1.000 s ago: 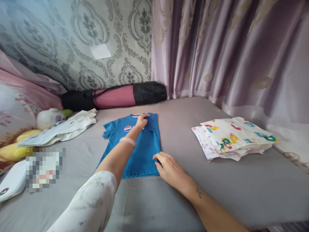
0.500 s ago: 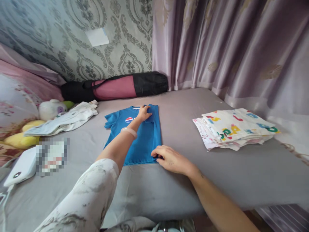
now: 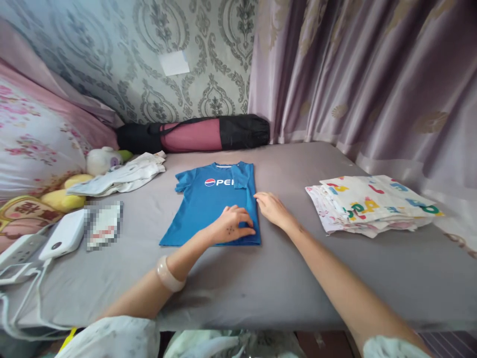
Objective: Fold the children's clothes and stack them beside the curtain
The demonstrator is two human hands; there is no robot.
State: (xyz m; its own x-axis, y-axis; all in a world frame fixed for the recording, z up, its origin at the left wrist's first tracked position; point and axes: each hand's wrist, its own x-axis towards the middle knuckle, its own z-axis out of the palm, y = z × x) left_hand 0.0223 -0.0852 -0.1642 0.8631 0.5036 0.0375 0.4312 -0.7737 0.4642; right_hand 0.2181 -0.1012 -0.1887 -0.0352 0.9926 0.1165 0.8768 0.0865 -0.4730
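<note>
A blue T-shirt (image 3: 208, 204) with a Pepsi logo lies flat on the grey bed (image 3: 261, 278), its right side folded inward. My left hand (image 3: 231, 227) rests on the shirt's lower right part, fingers curled down against the fabric. My right hand (image 3: 272, 208) lies at the shirt's right edge, fingers extended and touching the fold. A pale bangle sits on my left wrist.
A stack of folded white cloths with coloured letters (image 3: 372, 205) sits at the right. A rolled mat in a black bag (image 3: 197, 135) lies against the wall. White clothes (image 3: 122, 176), plush toys (image 3: 67, 196), a power bank (image 3: 61, 239) and cables are at the left. Curtains hang behind.
My left hand has come back from the shirt's collar to its lower right part. My right hand moved up along the right edge. The camera shifted left.
</note>
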